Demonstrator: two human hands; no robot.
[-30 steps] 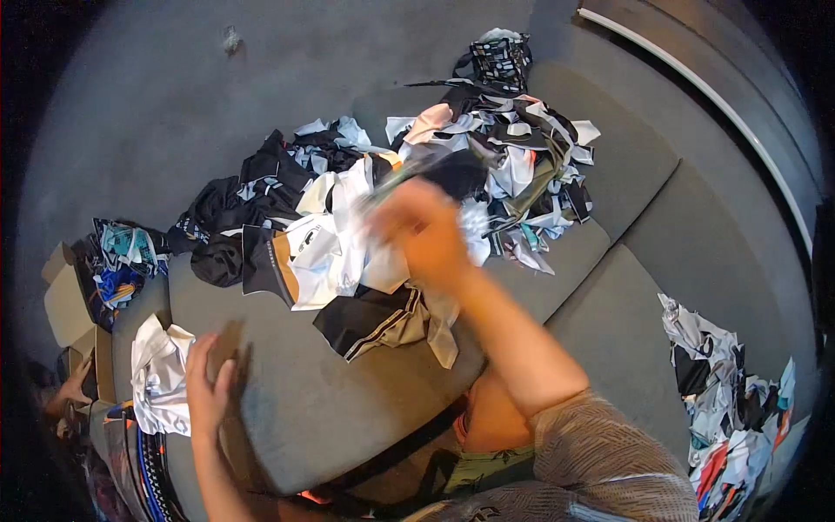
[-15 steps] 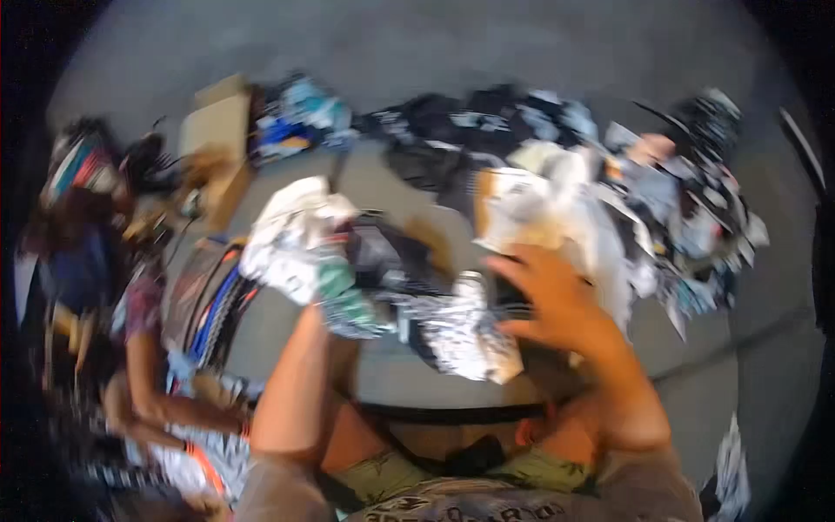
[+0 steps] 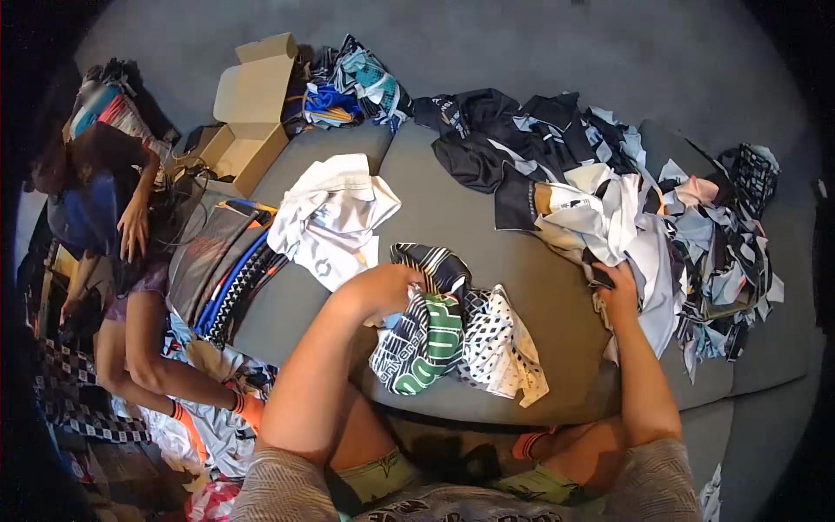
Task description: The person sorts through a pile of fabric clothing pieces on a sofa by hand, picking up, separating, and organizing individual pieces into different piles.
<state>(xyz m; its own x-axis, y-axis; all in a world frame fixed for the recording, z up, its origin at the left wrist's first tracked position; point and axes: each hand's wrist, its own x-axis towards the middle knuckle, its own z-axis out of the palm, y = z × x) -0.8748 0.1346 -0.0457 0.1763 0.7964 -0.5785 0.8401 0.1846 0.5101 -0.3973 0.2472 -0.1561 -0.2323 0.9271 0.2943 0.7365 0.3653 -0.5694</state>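
1. Cloth with green lettering (image 3: pixel 442 344) lies at six o'clock, left hand (image 3: pixel 388 289) grasping it
2. Right hand (image 3: pixel 617 294) touches dark cloth (image 3: pixel 599 276) at three o'clock, grip unclear; best tugged gently

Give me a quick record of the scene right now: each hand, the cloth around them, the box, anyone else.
Left hand: at the green-lettered cloth; grip partly hidden
Right hand: at the near side of the pale cloth pile; grip unclear
Beside green-lettered cloth: dotted white cloth
Beyond left hand: rumpled white cloth on grey cushion
Cardboard box: open, far left
Other person: left edge
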